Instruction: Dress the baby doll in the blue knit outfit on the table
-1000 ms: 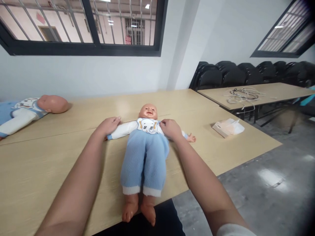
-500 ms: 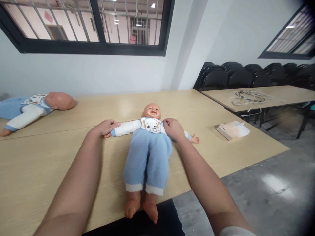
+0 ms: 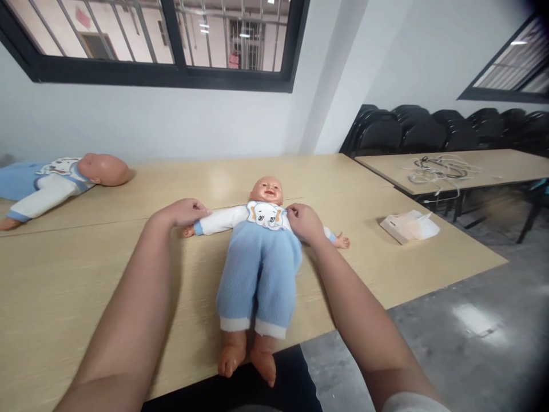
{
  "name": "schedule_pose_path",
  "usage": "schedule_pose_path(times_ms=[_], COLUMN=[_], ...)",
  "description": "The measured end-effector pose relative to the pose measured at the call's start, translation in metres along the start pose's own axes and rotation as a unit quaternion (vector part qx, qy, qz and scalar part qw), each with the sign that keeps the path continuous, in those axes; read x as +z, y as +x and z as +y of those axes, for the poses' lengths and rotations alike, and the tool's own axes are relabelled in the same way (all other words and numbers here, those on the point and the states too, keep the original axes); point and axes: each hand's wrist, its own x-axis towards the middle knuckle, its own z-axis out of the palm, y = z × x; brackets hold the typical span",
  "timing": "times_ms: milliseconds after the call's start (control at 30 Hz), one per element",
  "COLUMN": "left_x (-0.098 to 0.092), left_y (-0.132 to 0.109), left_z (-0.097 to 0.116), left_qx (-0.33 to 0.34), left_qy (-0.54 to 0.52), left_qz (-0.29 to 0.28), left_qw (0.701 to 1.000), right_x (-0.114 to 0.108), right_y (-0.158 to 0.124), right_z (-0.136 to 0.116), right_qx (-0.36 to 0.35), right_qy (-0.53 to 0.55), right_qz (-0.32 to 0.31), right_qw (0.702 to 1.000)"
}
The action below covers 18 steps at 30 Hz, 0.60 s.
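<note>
A baby doll [image 3: 259, 269] in blue fleece overalls and a white elephant bib lies on its back on the wooden table [image 3: 77, 274], feet hanging over the near edge. My left hand [image 3: 180, 212] is closed on the cuff of the doll's outstretched white sleeve. My right hand [image 3: 305, 223] pinches the clothing at the doll's other shoulder, beside the bib. The doll's far hand sticks out past my right wrist.
A second doll [image 3: 64, 180] in matching clothes lies at the far left of the table. A tissue pack [image 3: 409, 226] sits on the right part. Another table [image 3: 506, 163] with tangled cables [image 3: 440, 169] and stacked black chairs [image 3: 407, 131] stand at the right.
My left hand has curled from lying flat on the sleeve to gripping its cuff. The view has shifted slightly; the doll and my right hand stay in place.
</note>
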Motion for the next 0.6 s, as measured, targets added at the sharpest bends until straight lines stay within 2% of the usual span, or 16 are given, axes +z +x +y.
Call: schedule_pose_path(times_ms=[100, 167, 267, 400, 600], left_x=[0.0, 0.003, 0.008, 0.012, 0.015], left_y=[-0.004, -0.006, -0.007, -0.01, -0.009], left_z=[0.012, 0.02, 0.032, 0.044, 0.048], left_qx=[-0.014, -0.036, -0.057, -0.038, -0.045], left_qy=[-0.013, -0.028, -0.009, 0.054, 0.09], left_qz=[-0.069, -0.091, -0.08, -0.059, -0.044], left_qw=[0.997, 0.995, 0.995, 0.996, 0.994], right_x=[-0.001, -0.001, -0.001, 0.0, 0.0], right_y=[-0.001, -0.001, -0.002, -0.001, -0.001], right_z=[-0.001, -0.001, -0.001, -0.001, 0.001], right_qx=[0.003, 0.003, 0.005, 0.002, -0.004], right_qy=[0.007, 0.013, 0.015, 0.016, 0.009], right_qz=[0.0, 0.003, 0.005, 0.002, 0.001], right_qw=[1.0, 1.0, 1.0, 1.0, 1.0])
